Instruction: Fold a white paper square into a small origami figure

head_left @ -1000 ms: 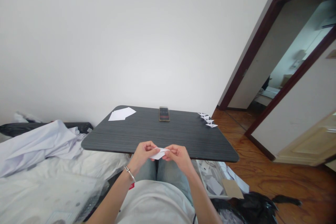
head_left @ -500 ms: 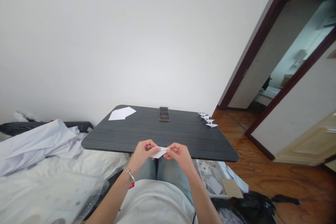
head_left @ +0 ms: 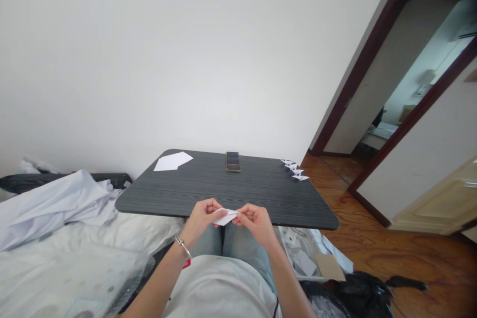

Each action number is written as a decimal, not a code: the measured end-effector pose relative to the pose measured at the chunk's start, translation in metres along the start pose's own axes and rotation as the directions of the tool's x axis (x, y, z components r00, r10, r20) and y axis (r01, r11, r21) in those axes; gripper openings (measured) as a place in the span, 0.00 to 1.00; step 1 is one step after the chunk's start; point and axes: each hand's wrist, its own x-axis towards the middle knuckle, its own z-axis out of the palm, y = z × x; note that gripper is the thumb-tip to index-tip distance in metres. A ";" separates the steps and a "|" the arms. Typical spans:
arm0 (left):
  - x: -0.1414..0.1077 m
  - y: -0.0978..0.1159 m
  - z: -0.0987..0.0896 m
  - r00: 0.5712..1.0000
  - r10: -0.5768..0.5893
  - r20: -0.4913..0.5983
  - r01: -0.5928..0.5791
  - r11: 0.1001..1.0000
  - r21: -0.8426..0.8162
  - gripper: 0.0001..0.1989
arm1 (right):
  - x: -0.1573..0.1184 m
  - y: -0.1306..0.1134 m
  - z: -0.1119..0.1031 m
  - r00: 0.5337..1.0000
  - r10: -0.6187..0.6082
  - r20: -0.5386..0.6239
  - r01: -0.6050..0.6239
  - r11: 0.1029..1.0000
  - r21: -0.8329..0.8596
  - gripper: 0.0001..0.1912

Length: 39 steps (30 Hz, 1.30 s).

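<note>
A small piece of folded white paper (head_left: 225, 217) is held level between my two hands, just over the near edge of the dark table (head_left: 208, 186). My left hand (head_left: 204, 216) pinches its left end between thumb and fingers. At the pointed right end, the thumb and fingertips of my right hand (head_left: 254, 217) grip the paper. A crease runs along its upper side; the underside is hidden from me. At the table's right edge stand several small folded paper figures (head_left: 297, 172), in a row. White paper sheets (head_left: 172, 161) lie at the back left.
A phone (head_left: 233, 161) lies at the table's back middle, near the white wall (head_left: 223, 59). White cloth (head_left: 63, 203) is heaped on the left. Below the table's right side are a bin of papers (head_left: 303, 261) and black bags (head_left: 363, 290). A doorway opens at right.
Almost nothing differs. My right hand's fingers have shifted very slightly at the paper's pointed end; both hands still grip it in the same place.
</note>
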 end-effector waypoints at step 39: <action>-0.002 0.001 0.001 1.000 0.005 0.002 -0.005 1.000 0.031 0.15 | 0.001 0.002 -0.002 0.999 0.050 0.006 -0.050 0.998 0.048 0.13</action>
